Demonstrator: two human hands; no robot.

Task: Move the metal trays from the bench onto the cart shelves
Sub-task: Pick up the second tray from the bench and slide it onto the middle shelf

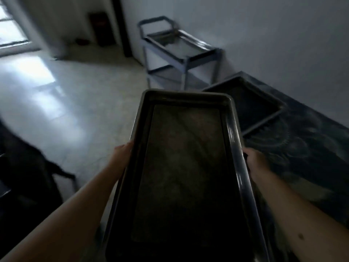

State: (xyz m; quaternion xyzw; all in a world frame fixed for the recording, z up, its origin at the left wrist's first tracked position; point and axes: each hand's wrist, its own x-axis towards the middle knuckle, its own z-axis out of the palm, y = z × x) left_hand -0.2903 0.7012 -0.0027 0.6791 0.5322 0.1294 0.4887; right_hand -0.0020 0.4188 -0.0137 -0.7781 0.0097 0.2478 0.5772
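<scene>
Dark bench [311, 152] along wall w/ one metal tray [251, 104] flat on it — cart [181, 52] on floor [75, 103] beyond.

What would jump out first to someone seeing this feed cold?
The big dark metal tray filling the centre foreground, gripped on its long sides by the left hand and right hand. Beyond it, the empty-looking cart stands against the wall, with another tray on the bench at right.

Dim, blurred view. A dark metal tray [181, 167] is held level, long axis pointing away, with the left hand [121, 155] gripping its left rim and the right hand [254, 160] its right rim. Second tray [251, 104] lies on the bench [306, 148] to the right. Cart [181, 52] stands beyond, against the wall [264, 25].
</scene>
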